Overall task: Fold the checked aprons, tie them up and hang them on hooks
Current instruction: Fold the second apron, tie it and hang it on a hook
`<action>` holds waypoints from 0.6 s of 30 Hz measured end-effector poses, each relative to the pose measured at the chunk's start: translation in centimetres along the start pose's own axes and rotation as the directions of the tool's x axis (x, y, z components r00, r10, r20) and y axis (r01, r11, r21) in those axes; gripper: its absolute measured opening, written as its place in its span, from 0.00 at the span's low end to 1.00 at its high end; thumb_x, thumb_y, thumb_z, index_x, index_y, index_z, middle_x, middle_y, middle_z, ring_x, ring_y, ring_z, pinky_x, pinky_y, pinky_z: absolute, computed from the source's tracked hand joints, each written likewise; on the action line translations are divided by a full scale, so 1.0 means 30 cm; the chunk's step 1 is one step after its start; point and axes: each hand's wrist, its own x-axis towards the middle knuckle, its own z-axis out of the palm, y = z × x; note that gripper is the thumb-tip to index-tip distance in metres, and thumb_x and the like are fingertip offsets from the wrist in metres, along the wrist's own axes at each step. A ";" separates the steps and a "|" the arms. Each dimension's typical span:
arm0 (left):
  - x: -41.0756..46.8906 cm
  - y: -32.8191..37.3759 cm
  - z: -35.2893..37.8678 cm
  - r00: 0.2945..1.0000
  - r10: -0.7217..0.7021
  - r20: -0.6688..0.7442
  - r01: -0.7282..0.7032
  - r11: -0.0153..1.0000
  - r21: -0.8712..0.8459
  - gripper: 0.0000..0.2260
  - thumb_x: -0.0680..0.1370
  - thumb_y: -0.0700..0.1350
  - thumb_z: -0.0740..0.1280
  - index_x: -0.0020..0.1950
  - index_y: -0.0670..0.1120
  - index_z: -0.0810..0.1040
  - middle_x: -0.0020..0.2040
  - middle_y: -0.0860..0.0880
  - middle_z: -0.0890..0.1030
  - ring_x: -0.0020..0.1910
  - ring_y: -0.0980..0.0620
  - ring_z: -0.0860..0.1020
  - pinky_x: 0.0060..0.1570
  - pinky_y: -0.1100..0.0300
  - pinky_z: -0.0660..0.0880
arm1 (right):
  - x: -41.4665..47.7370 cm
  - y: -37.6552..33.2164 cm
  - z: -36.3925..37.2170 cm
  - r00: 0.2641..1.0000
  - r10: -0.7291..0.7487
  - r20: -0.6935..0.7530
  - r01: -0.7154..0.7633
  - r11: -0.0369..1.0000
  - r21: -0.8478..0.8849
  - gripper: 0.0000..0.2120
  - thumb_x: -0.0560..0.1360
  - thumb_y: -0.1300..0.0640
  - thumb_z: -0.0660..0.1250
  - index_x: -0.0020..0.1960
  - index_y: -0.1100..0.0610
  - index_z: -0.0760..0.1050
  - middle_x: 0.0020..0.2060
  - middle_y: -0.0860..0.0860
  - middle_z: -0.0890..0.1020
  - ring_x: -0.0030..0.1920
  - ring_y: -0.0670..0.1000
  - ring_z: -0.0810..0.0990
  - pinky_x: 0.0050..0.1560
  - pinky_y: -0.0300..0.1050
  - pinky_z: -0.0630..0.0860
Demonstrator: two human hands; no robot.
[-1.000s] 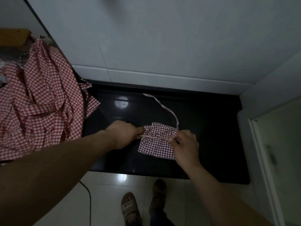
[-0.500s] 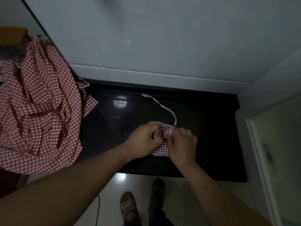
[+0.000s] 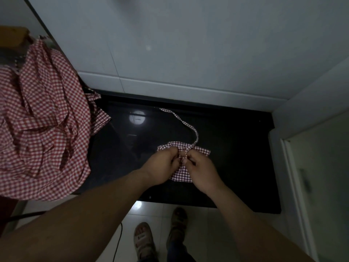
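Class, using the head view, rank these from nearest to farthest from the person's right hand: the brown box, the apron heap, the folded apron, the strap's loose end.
1. The folded apron, pinched in the right hand.
2. The strap's loose end, beyond it on the black counter.
3. The apron heap, far left.
4. The brown box, top left corner, behind the heap.

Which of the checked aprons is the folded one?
The small apron on the black counter, pinched by the left hand and right hand. The others lie in a crumpled heap at the left.
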 end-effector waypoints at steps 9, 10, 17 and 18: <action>-0.018 -0.004 -0.009 0.990 -0.136 -0.026 0.126 0.964 -0.234 0.04 0.81 0.44 0.66 0.46 0.49 0.74 0.41 0.53 0.80 0.40 0.55 0.78 0.43 0.56 0.76 | 0.024 -0.038 0.020 0.998 0.052 -0.041 -0.036 0.946 0.322 0.08 0.81 0.60 0.69 0.50 0.55 0.87 0.47 0.47 0.88 0.51 0.46 0.85 0.54 0.36 0.78; -0.020 -0.004 -0.011 0.991 -0.133 -0.010 0.127 0.960 -0.252 0.04 0.82 0.46 0.66 0.47 0.49 0.75 0.42 0.53 0.81 0.41 0.57 0.78 0.43 0.58 0.76 | 0.033 -0.041 0.026 0.997 0.059 -0.040 -0.043 0.944 0.327 0.08 0.81 0.60 0.69 0.49 0.54 0.86 0.47 0.47 0.88 0.51 0.46 0.85 0.55 0.38 0.78; -0.021 -0.016 -0.071 0.947 -0.315 0.063 0.308 0.835 -0.456 0.11 0.81 0.45 0.68 0.39 0.47 0.74 0.38 0.42 0.82 0.39 0.52 0.78 0.45 0.47 0.78 | 0.125 -0.048 0.076 0.998 0.048 -0.051 -0.040 0.988 0.150 0.08 0.78 0.62 0.71 0.46 0.48 0.81 0.41 0.46 0.86 0.43 0.42 0.84 0.49 0.41 0.80; -0.021 -0.011 -0.080 0.956 -0.289 0.058 0.290 0.886 -0.363 0.11 0.80 0.47 0.68 0.38 0.47 0.74 0.37 0.46 0.81 0.38 0.53 0.77 0.44 0.50 0.76 | 0.129 -0.046 0.078 0.999 0.039 -0.034 -0.034 0.992 0.125 0.09 0.78 0.62 0.70 0.45 0.48 0.81 0.41 0.45 0.86 0.44 0.43 0.84 0.50 0.43 0.81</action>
